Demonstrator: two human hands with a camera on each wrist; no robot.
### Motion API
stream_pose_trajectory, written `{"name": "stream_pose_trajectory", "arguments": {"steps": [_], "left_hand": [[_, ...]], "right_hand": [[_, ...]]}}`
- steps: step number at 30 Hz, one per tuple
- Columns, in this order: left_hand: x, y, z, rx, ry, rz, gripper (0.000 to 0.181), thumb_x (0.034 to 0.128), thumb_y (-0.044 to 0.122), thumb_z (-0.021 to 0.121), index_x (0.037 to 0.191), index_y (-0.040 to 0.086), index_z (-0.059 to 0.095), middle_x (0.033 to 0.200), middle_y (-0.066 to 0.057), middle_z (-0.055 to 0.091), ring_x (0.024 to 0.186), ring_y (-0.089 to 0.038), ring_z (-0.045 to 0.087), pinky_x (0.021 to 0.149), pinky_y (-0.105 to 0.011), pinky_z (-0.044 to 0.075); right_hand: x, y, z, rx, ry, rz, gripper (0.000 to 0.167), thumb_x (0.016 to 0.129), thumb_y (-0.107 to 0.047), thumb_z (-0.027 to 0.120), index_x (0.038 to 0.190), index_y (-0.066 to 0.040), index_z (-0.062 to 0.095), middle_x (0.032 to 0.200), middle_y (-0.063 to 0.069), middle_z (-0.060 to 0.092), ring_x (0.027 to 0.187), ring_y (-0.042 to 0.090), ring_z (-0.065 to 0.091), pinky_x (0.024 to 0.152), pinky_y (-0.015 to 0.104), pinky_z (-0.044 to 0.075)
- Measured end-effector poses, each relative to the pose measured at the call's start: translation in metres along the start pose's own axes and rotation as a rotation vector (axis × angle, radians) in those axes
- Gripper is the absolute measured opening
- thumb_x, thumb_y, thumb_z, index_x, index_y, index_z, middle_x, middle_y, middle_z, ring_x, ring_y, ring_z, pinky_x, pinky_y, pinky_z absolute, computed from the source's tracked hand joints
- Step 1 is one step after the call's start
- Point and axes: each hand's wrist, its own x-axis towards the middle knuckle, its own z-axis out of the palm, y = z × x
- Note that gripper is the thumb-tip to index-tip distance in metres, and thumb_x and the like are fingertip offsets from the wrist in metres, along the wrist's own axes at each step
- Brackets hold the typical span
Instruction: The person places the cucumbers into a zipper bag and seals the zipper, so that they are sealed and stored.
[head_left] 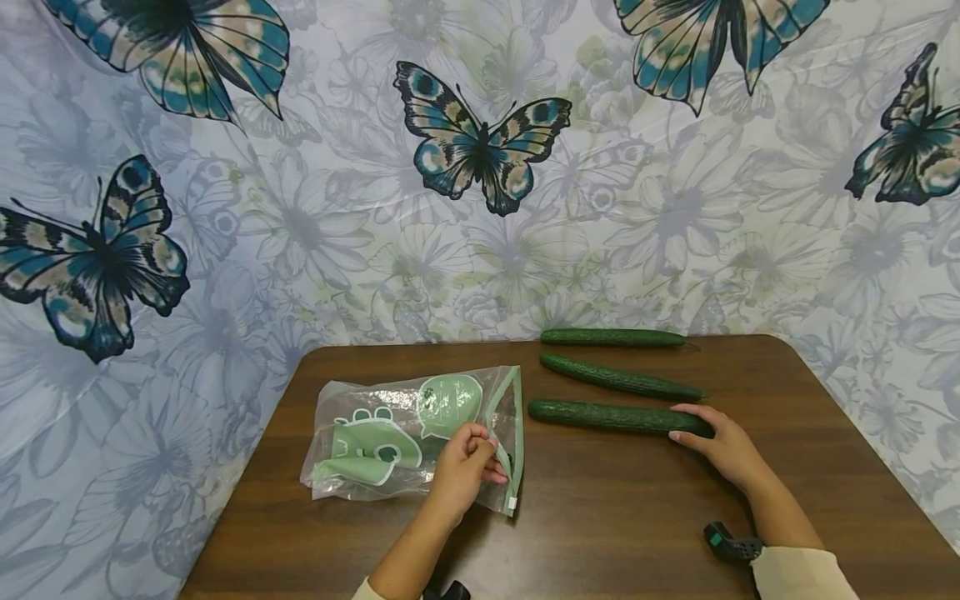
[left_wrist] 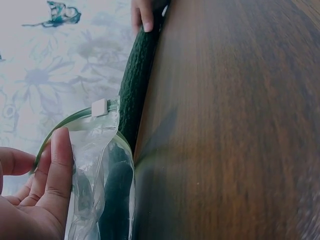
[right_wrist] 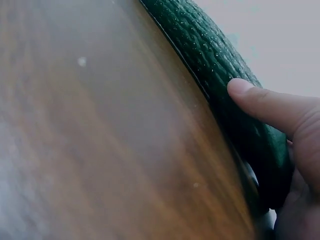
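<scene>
Clear green-edged zip bag point(head_left: 412, 446), left; frontmost dark-green cucumber point(head_left: 600, 415) lying crosswise, right.

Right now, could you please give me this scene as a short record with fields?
Left hand: pinches the bag by its green edge
Right hand: grips the near cucumber at its right end
Bag: clear, green prints, mouth toward the cucumbers
Other cucumbers: middle cucumber and far cucumber, untouched
Table: brown, wood-grained
Backdrop: floral, butterfly-printed
</scene>
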Motion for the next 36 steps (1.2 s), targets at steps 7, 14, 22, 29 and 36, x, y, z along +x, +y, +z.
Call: {"name": "stream_pose_trajectory", "arguments": {"steps": [7, 14, 22, 29, 36], "left_hand": [[0.001, 0.000, 0.001, 0.000, -0.004, -0.002, 0.012, 0.0986, 0.001, 0.052, 0.107, -0.006, 0.047, 0.077, -0.006, 0.056, 0.062, -0.015, 0.063, 0.060, -0.032, 0.064], [0.000, 0.002, 0.002, 0.001, -0.003, -0.001, 0.012, 0.0984, 0.002, 0.052, 0.107, -0.006, 0.047, 0.077, -0.007, 0.057, 0.063, -0.016, 0.064, 0.061, -0.032, 0.065], [0.000, 0.003, 0.001, 0.003, 0.006, 0.004, 0.012, 0.0977, 0.001, 0.051, 0.106, -0.006, 0.047, 0.078, -0.008, 0.058, 0.063, -0.017, 0.063, 0.061, -0.033, 0.065], [0.001, 0.002, 0.000, 0.000, 0.003, 0.002, 0.012, 0.0978, 0.001, 0.051, 0.107, -0.006, 0.047, 0.079, -0.007, 0.057, 0.063, -0.017, 0.064, 0.061, -0.034, 0.065], [0.001, 0.002, -0.001, -0.003, 0.003, 0.004, 0.012, 0.0978, 0.001, 0.051, 0.107, -0.006, 0.047, 0.079, -0.007, 0.057, 0.063, -0.017, 0.064, 0.061, -0.034, 0.065]], "right_hand": [[-0.001, 0.003, 0.000, 0.044, 0.027, -0.018, 0.064, 0.093, -0.048, 0.070, 0.144, -0.016, 0.053, 0.157, 0.023, 0.037, 0.145, 0.057, 0.024, 0.106, 0.081, 0.024], [-0.002, 0.003, 0.000, 0.070, 0.054, -0.023, 0.062, 0.092, -0.046, 0.071, 0.144, -0.017, 0.055, 0.156, 0.019, 0.040, 0.147, 0.055, 0.023, 0.107, 0.081, 0.023], [0.001, -0.002, 0.006, 0.100, 0.042, -0.032, 0.062, 0.091, -0.047, 0.072, 0.143, -0.020, 0.055, 0.156, 0.016, 0.042, 0.148, 0.054, 0.022, 0.108, 0.081, 0.023], [0.001, -0.006, 0.010, 0.138, 0.040, -0.034, 0.062, 0.091, -0.044, 0.074, 0.143, -0.017, 0.055, 0.157, 0.017, 0.042, 0.149, 0.054, 0.019, 0.108, 0.083, 0.020], [0.001, -0.012, 0.015, 0.146, 0.039, -0.063, 0.058, 0.091, -0.042, 0.074, 0.141, -0.018, 0.057, 0.154, 0.015, 0.045, 0.148, 0.053, 0.023, 0.108, 0.082, 0.021]]}}
